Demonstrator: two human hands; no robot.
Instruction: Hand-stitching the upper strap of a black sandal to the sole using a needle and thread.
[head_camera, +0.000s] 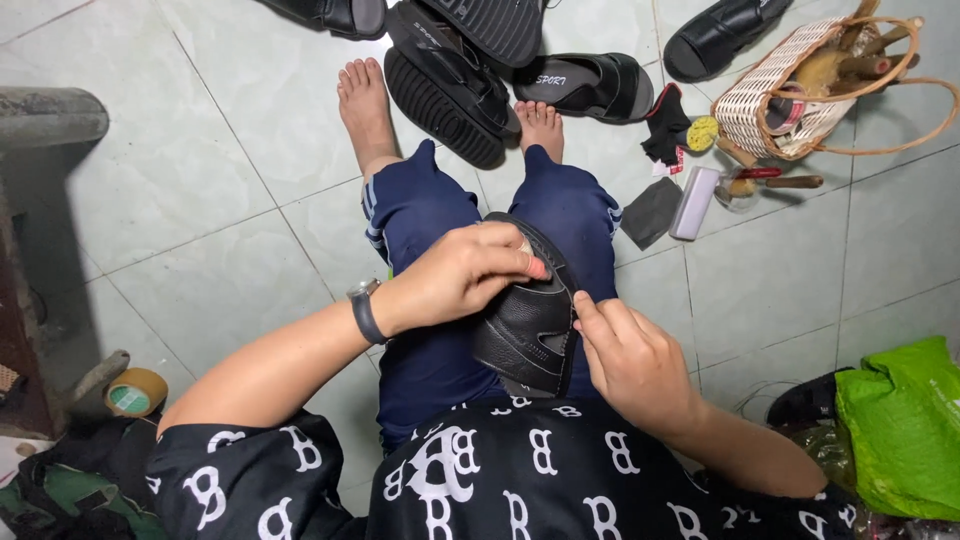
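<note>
Left hand (462, 277): closed over the top of a black leather sandal (528, 330), fingers curled on its upper edge, thumb side pressing it down onto the lap.
Right hand (632, 362): mostly closed, index finger and thumb pinching at the sandal's right edge by the strap (whether a needle or thread sits in that pinch is too small to tell).
Sandal: lying across the thighs on the navy trousers (420, 215), sole edge showing as a pale rim.
Progress: the upper looks whole and the work seems mid-way along one edge; no finished seam or glue line can be made out.
Left to do: judging by the other black sandals (470, 70) on the tiled floor, more pairs wait.
Hidden: the sandal's underside and toe end, covered by both hands.
Cut off: a woven basket (775, 95) of tools at upper right, a green bag (900, 425) at the right edge.
</note>
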